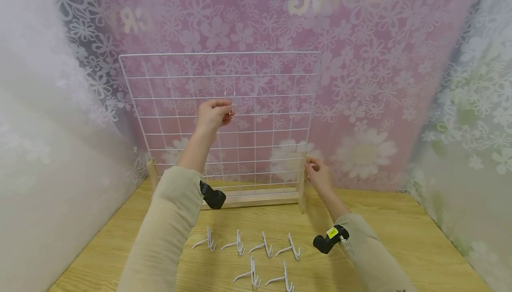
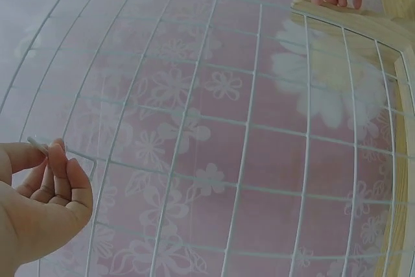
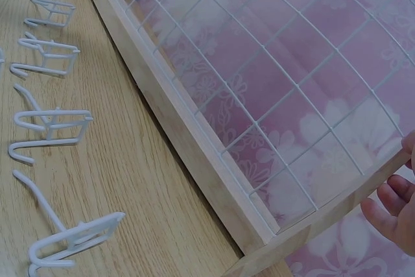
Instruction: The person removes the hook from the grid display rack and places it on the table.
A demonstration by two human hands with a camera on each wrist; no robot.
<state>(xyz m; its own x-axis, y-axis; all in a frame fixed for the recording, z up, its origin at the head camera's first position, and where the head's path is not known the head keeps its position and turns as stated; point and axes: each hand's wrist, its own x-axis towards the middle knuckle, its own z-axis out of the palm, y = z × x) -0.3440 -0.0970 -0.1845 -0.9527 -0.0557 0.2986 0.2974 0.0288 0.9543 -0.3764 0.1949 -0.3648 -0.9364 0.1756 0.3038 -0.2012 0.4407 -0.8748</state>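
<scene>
A white wire grid panel [image 1: 255,131] stands upright in a wooden base. Level with the grid's upper middle, my left hand [image 1: 215,113] pinches a white wire hook [image 2: 37,146] between thumb and fingers. Most of that hook is hidden by the hand, and its wire ends overlap the grid wires in the head view. At the panel's right side, my right hand [image 1: 321,175] grips the top of the wooden post [image 1: 302,190], thumb and fingers on either side of it.
Several white wire hooks [image 1: 252,272] lie in two rows on the wood-grain table [image 1: 380,238], in front of the base rail [image 1: 256,199]. Behind the panel hangs a pink floral cloth [image 1: 360,83]. Pale floral cloth [image 1: 480,150] borders the table's sides.
</scene>
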